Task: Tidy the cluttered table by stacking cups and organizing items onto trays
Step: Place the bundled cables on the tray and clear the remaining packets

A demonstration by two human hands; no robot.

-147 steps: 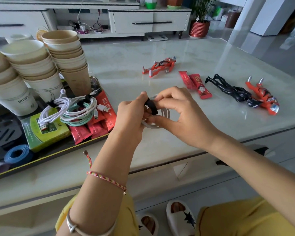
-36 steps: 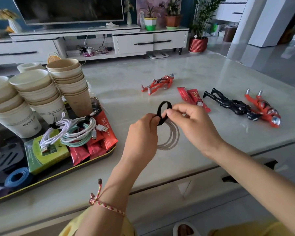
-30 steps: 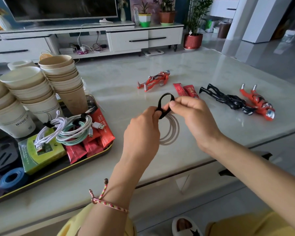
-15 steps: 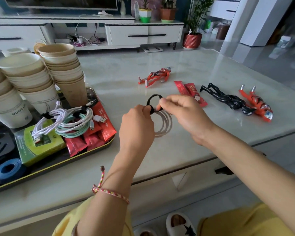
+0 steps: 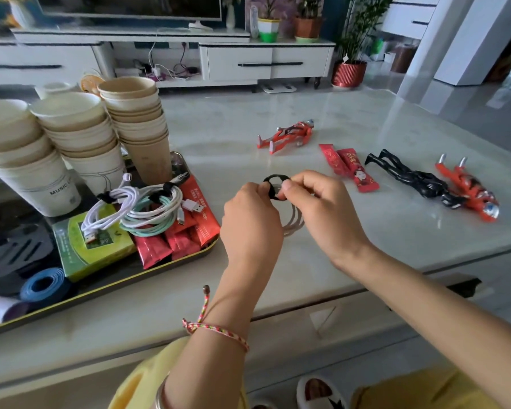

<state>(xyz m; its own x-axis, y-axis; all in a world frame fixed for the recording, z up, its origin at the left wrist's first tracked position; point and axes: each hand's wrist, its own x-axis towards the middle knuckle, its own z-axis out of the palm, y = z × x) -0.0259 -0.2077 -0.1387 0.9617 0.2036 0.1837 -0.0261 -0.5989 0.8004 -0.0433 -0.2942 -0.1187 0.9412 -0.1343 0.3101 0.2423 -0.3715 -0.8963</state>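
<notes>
Three cup stacks (image 5: 130, 125) fill the tray (image 5: 171, 265) at left. Above the table (image 5: 351, 119), left hand (image 5: 250, 219) and right hand (image 5: 322, 211) pinch a black strap (image 5: 273, 184) looping the coiled cable (image 5: 295, 225).

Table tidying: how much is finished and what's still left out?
Done: cup stacks, two tied cables and red packets sit on the tray. In hand: left hand and right hand wrap a black strap around a coiled cable. Left: three toy figures and two packets.
</notes>
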